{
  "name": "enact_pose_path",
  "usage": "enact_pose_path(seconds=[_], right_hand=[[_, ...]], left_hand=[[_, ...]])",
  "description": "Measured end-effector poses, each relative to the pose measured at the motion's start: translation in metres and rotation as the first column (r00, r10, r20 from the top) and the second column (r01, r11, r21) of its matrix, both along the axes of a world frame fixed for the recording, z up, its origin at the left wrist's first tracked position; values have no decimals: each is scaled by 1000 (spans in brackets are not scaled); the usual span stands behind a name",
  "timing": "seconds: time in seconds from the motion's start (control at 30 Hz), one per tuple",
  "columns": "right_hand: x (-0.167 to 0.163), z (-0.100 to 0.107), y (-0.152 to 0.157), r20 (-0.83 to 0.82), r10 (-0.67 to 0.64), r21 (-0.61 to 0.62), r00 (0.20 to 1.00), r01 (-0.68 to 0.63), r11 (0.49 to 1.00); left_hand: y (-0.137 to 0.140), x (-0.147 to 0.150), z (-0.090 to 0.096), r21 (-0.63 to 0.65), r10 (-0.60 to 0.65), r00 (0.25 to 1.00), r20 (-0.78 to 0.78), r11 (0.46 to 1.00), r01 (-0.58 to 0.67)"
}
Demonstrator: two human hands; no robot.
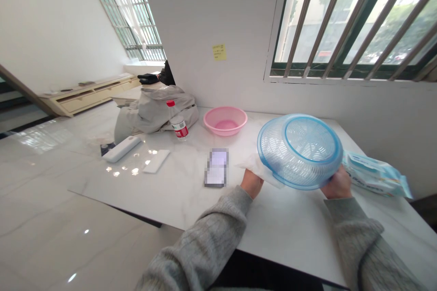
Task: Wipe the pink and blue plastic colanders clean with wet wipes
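Observation:
A blue see-through plastic colander [307, 138] is held tilted above the white table, its slotted round base facing up and towards me. My right hand [337, 184] grips its lower right rim, with the fingers partly hidden behind it. At the lower left rim, my left hand [251, 184] is closed on a thin white wipe [254, 165] that lies against the colander; its fingertips are hidden by the wipe. Right of my right hand lies a light blue pack of wet wipes [375, 175].
A pink basin [225, 132] stands near the wall. Left of it are a bottle with a red cap [179, 127] and a grey cloth bag [150, 109]. A blurred phone [216, 168] lies mid-table, with a white flat box [157, 161] and a long white case [122, 149] further left.

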State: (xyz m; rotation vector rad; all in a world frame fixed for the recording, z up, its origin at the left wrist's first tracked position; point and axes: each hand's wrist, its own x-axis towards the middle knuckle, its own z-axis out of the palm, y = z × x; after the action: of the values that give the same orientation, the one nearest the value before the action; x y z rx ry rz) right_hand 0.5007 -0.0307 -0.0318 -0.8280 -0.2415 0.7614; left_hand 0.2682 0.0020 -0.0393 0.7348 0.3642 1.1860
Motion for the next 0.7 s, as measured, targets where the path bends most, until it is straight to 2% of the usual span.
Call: enact_pose_path(seconds=[0.1,0.23,0.4,0.53,0.7], right_hand=[[-6,6,-2,-20,39,-19,999,-39,999],[-8,8,-2,-11,73,-21,997,-73,997],[-6,-11,1,-46,137,-73,990,-140,987],[-3,-21,-1,50,166,-62,985,-162,985],[4,-4,-4,41,97,26,994,-98,995]], left_hand=[[2,0,-3,54,-2,1000,8,999,2],[4,0,-13,44,8,1000,-5,999,-8],[2,-4,-23,15,-41,998,-53,999,42],[-2,-9,-24,-47,-70,996,-49,997,68],[2,-7,-16,-39,-60,998,-36,998,58]])
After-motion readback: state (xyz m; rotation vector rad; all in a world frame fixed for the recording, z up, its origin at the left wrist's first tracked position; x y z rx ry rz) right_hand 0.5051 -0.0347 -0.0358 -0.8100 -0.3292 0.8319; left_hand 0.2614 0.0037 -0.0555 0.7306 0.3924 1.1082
